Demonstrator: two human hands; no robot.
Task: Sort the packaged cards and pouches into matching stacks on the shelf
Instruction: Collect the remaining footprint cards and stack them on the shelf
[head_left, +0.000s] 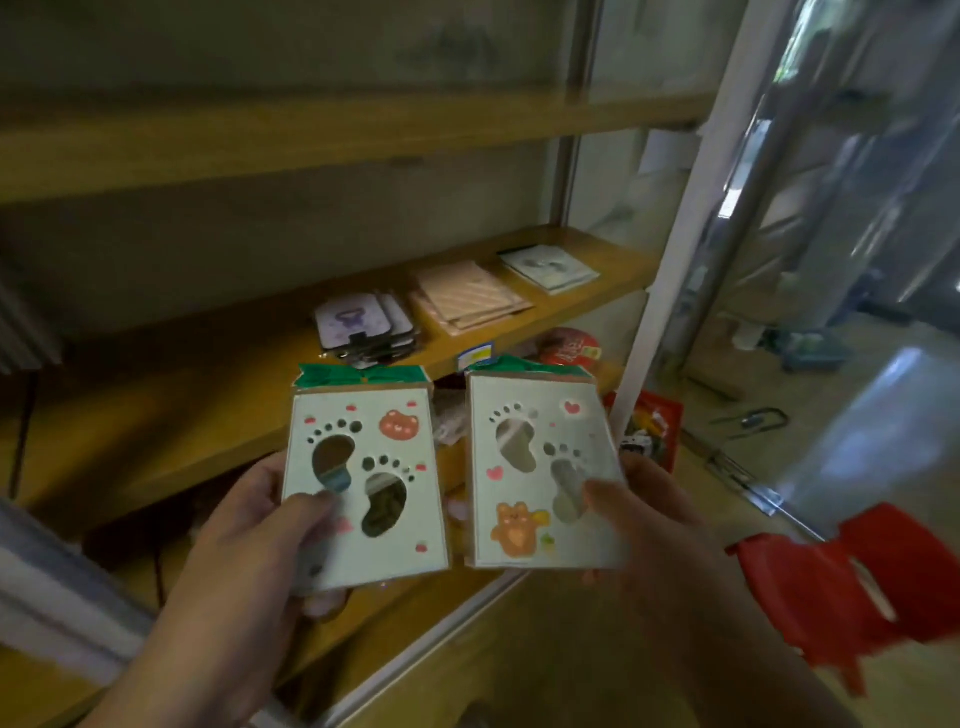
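My left hand (244, 530) grips a white footprint card pack (363, 467) with a green top and a bear sticker at its upper right. My right hand (654, 519) grips a matching footprint card pack (540, 467) with a bear at its lower left. Both packs are held upright, side by side, in front of the wooden shelf (218, 395). On that shelf lie three stacks: purple pouches (363, 325), pink striped packs (467, 301) and pale grey-white packs (550, 267).
A red plastic stool (826, 577) stands at the right on the floor. Red packages (649, 426) and a round red item (569, 348) sit on the lower shelf behind the cards. A white cabinet post (670, 270) and glass door rise to the right.
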